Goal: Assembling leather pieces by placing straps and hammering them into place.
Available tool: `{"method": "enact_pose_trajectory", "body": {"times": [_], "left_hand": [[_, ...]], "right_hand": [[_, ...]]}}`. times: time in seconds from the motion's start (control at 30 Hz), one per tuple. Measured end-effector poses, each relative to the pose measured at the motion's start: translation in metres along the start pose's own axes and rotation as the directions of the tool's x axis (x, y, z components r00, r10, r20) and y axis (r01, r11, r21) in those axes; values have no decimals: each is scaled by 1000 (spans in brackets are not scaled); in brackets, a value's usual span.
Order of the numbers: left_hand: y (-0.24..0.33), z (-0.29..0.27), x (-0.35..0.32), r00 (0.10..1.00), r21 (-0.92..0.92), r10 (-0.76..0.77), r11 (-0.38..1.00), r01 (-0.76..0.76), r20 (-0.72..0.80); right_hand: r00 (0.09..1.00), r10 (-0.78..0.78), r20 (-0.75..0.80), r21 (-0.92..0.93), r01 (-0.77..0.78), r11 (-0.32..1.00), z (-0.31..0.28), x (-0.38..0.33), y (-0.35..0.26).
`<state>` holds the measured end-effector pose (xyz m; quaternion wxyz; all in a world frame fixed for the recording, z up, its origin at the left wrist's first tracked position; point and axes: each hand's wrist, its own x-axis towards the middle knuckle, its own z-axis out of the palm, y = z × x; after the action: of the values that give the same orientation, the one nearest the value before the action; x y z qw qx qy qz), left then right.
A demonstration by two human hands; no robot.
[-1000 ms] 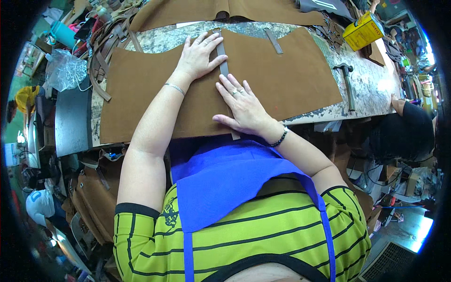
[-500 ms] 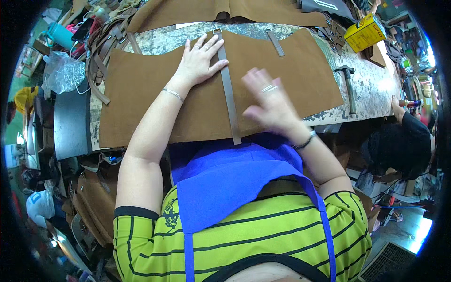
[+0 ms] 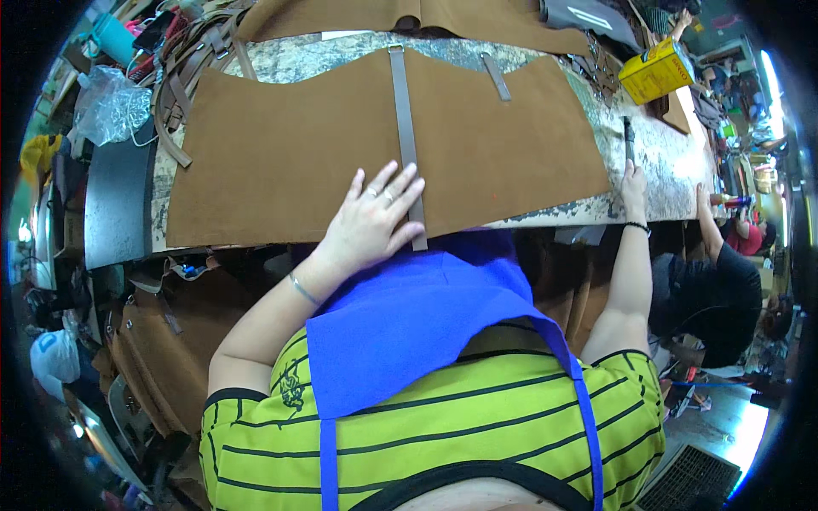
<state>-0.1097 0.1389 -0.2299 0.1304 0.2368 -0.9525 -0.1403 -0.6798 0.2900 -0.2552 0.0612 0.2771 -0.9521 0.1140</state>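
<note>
A large brown leather panel (image 3: 281, 162) lies flat on the worktable, with a long grey-brown strap (image 3: 404, 111) running down its middle. The strap has a metal ring at its far end. My left hand (image 3: 372, 218) rests flat near the panel's front edge, fingers stretched, its fingertips and thumb against the lower part of the strap. To the right of the panel, my right hand (image 3: 633, 192) is closed round the handle of a hammer (image 3: 629, 140). A short strap piece (image 3: 495, 78) lies near the panel's far right corner.
More brown leather (image 3: 324, 17) lies along the far side. A yellow can (image 3: 656, 71) stands at the far right. Loose straps (image 3: 175, 102) and a clear plastic bag (image 3: 112, 106) crowd the left. Beyond my right arm, a co-worker in dark clothing (image 3: 711, 294) has a hand at the table edge.
My left hand has slid down the strap toward the panel's near edge. My right hand has moved right, off the panel, and taken hold of the hammer.
</note>
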Motion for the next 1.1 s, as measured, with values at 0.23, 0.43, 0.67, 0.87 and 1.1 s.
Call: {"method": "enact_pose_trajectory", "body": {"times": [0.23,0.43,0.67,0.87,1.1], "left_hand": [[1,10,-20,965,6,211,977,-212,-156],[0,13,-18,946,-12,263,963,-270,-187],[3,15,-19,924,-156,236,944,-292,-301],[2,15,-18,897,-179,253,926,-334,-363],[4,14,-16,849,-131,288,916,-379,-442]], "right_hand": [[895,-385,225,778,73,624,-56,-106,-199],[737,-676,7,856,345,385,-43,-158,-299],[520,-823,231,669,529,522,-47,-170,-320],[467,-842,270,574,624,530,-48,-190,-286],[402,-826,395,570,598,563,-76,-219,-262]]}}
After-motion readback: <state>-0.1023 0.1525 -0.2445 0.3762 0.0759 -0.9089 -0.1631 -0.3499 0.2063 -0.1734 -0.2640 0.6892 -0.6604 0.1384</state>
